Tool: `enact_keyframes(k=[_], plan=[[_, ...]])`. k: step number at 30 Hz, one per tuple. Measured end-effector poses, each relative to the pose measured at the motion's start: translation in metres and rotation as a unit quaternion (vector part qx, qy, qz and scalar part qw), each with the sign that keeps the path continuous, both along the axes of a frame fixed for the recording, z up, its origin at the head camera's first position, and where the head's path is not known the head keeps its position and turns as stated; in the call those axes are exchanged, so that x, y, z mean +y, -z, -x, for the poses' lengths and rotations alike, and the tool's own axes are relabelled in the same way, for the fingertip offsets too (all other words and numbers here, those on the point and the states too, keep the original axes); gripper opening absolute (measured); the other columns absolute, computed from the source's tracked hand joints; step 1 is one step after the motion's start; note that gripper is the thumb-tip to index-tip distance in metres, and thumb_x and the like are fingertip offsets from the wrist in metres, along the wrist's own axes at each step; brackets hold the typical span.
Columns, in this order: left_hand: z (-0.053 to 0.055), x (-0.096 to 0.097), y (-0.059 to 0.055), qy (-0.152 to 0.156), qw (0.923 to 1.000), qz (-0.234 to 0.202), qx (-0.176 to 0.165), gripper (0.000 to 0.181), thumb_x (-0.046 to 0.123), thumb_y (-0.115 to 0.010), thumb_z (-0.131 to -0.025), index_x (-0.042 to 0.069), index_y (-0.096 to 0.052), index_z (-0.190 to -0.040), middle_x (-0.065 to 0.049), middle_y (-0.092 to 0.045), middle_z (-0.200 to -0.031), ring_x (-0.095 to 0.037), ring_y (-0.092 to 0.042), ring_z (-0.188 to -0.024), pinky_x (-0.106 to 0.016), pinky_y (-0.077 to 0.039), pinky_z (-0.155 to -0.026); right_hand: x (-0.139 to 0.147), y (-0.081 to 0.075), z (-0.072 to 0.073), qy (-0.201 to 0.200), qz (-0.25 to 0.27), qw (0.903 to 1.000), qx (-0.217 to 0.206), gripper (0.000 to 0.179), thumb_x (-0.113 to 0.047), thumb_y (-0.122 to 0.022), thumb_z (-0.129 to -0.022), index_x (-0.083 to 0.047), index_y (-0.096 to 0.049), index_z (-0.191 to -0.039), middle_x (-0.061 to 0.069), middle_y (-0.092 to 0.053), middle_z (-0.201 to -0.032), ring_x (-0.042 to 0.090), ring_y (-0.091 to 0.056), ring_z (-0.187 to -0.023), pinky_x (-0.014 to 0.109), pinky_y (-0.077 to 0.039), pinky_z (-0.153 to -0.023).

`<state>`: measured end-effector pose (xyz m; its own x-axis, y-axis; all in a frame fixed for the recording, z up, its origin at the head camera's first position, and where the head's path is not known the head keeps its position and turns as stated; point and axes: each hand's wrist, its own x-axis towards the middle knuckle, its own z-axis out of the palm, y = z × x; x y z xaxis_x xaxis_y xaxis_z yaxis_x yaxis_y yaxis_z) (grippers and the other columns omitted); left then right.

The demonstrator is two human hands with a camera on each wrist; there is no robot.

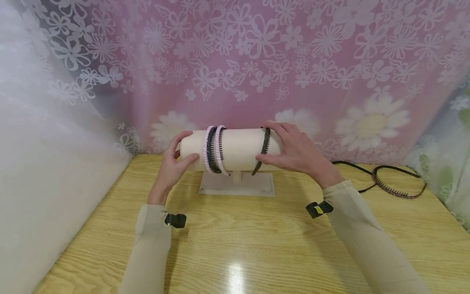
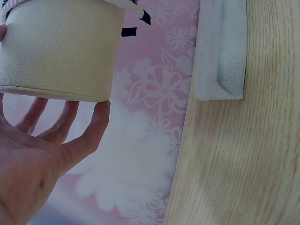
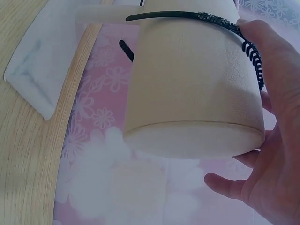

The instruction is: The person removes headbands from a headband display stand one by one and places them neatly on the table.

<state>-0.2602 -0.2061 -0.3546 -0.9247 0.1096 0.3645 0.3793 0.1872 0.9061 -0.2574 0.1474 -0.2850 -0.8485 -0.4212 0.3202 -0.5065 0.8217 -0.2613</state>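
A cream padded roll [image 1: 240, 149] on a headband display stand lies crosswise before me. My left hand [image 1: 175, 157] grips the roll's left end, thumb in front and fingers over the back; the left wrist view shows fingertips [image 2: 102, 108] at its end edge. Toward the right end sits a dark glittery toothed headband [image 1: 266, 147], which my right hand [image 1: 299, 149] holds with its thumb at the front and fingers at the back. Near the left end, two pink headbands [image 1: 219, 147] flank a black toothed headband [image 1: 212, 153]. Their ends point down below the roll.
The stand's pale rectangular base [image 1: 237, 188] rests on the wooden table [image 1: 235, 237]. More dark headbands [image 1: 394, 192] lie at the table's right side. A pink flowered curtain [image 1: 235, 65] hangs close behind, and a white sheet [image 1: 47, 163] borders the left.
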Motion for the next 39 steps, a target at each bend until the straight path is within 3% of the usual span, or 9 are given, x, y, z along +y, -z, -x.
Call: enact_keyframes(k=[10,20,35,39], plan=[[-0.001,0.000,-0.001,-0.001,1.0000,-0.001,0.004,0.061,0.015,-0.072,-0.094,0.029,-0.048,-0.149,-0.001,-0.040,-0.154,-0.033,-0.061,-0.114,-0.045,-0.062,-0.080,0.004,0.003,0.001,-0.012,0.023,0.9997,0.004,0.085,-0.056,-0.078,-0.083,-0.021,-0.045,-0.153,0.016,-0.048,-0.152,0.039,-0.046,-0.138,0.061,-0.051,-0.095],[-0.001,0.000,-0.002,0.000,1.0000,0.000,0.001,0.061,0.016,-0.071,-0.095,0.029,-0.048,-0.150,-0.001,-0.040,-0.154,-0.034,-0.061,-0.114,-0.032,-0.061,-0.075,0.009,0.004,0.001,-0.020,0.043,0.9988,-0.012,0.085,-0.055,-0.079,-0.084,-0.025,-0.043,-0.155,0.015,-0.045,-0.155,0.038,-0.043,-0.139,0.062,-0.049,-0.099],[-0.003,0.000,-0.002,-0.002,1.0000,0.003,-0.001,0.062,0.015,-0.071,-0.095,0.029,-0.047,-0.150,-0.002,-0.040,-0.154,-0.036,-0.061,-0.115,-0.047,-0.062,-0.080,0.012,0.003,-0.002,-0.021,0.040,0.9990,-0.003,0.085,-0.051,-0.080,-0.084,-0.023,-0.044,-0.155,0.017,-0.046,-0.154,0.041,-0.044,-0.139,0.066,-0.045,-0.103],[-0.002,0.000,-0.001,-0.002,1.0000,0.003,-0.004,0.062,0.016,-0.071,-0.095,0.029,-0.047,-0.150,-0.002,-0.039,-0.155,-0.036,-0.060,-0.116,-0.037,-0.062,-0.078,0.013,0.003,-0.003,-0.017,0.044,0.9988,-0.007,0.084,-0.050,-0.080,-0.084,-0.024,-0.044,-0.155,0.016,-0.045,-0.155,0.041,-0.044,-0.139,0.065,-0.046,-0.101]])
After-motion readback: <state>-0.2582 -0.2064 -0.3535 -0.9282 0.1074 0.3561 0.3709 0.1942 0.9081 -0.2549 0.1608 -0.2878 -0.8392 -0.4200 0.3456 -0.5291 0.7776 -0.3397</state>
